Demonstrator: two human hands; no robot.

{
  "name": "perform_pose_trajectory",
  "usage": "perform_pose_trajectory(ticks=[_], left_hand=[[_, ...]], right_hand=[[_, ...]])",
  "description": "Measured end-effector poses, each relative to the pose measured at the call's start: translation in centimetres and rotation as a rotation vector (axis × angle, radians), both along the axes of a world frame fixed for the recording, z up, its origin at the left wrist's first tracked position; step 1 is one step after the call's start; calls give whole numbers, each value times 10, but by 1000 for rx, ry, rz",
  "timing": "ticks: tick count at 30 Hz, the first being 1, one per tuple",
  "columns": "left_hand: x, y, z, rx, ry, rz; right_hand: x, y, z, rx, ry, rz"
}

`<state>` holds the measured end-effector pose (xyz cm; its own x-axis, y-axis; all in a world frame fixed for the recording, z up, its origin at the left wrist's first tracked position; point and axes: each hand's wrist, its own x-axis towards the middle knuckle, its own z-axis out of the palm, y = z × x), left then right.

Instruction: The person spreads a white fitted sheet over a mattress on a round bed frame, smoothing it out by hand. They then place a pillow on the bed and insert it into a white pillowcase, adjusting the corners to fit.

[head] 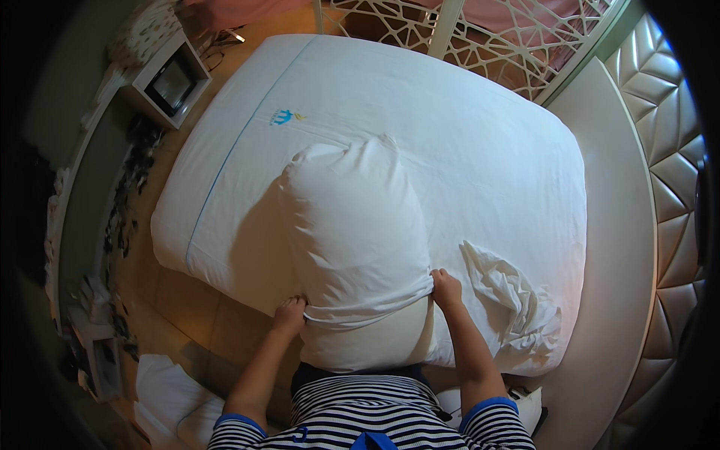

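Note:
A white pillowcase [354,225] covers the far and larger part of a cream pillow [365,340], whose near end shows bare against my striped top. My left hand [290,314] grips the case's bunched hem at the pillow's left side. On the right side my right hand [447,287] holds the same hem, a little farther up. The pillow rests on a bed with a white fitted sheet [484,157]. Crumpled white cloth [514,298] lies on the bed to the right of my right hand.
A padded headboard panel [672,242] and a pale ledge [607,225] flank the bed's right side. Beyond the far edge stands a white lattice screen [500,45]. At left are a boxy white cabinet [194,79] and cluttered floor. White linen [171,394] lies at lower left.

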<state>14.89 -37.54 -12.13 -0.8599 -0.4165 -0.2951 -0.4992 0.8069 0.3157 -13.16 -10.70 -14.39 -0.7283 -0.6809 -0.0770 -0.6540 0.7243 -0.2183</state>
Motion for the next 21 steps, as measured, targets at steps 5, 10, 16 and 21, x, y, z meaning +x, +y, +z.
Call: perform_pose_trajectory(ticks=[5,10,16,21], left_hand=[[31,-3,-7,44,-130,-175],[44,9,-6,499,-98,586],[57,42,-18,136,55,-150],[54,25,-1,785,83,369]], right_hand=[[51,14,30,67,-238,95],[107,50,59,-42,-290,52],[78,84,12,-32,-241,-65],[80,66,-41,-567,-334,-113]])
